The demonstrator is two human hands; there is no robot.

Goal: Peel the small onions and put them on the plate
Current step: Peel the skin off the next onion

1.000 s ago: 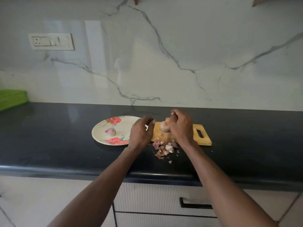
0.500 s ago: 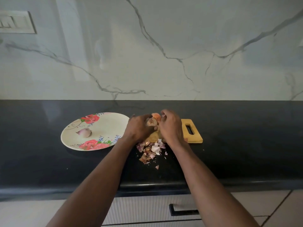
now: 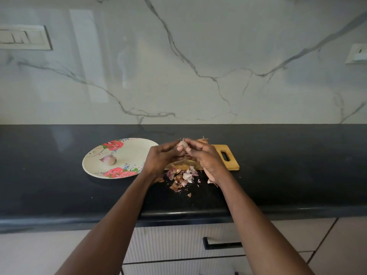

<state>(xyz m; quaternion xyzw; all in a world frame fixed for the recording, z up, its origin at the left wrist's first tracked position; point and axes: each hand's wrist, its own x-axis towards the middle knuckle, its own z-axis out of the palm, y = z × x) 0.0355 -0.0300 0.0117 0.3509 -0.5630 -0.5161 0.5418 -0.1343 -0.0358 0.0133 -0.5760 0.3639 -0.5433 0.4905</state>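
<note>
A black countertop [image 3: 59, 195] was seen running across the middle of the frame, backed by a pale marble-veined wall [image 3: 198, 46]. A white switch plate [image 3: 23, 37] was set in the wall at the upper left of the frame, and part of another fitting [image 3: 357, 53] was cut off at the right edge. Below the counter edge, ribbed cabinet fronts with a dark drawer handle [image 3: 222, 244] were visible in the lower centre.

Left of centre, a flowered plate [image 3: 135, 147] was laid on the counter, and one peeled onion [image 3: 108, 159] was resting on it. Just right of the plate, the left hand [image 3: 160, 158] was raised above the counter, its fingers curled round a small onion [image 3: 182, 144]. The same onion was pinched from the other side by the right hand [image 3: 208, 157], so that it was held between both hands above the near end of a wooden cutting board [image 3: 232, 165]. Much of the board was covered by the hands; only its handle end was plainly shown. Another unpeeled onion [image 3: 202, 139] was partly hidden behind the right hand. A heap of onion skins [image 3: 182, 176] was scattered on the counter in front of the board, between the two wrists.
</note>
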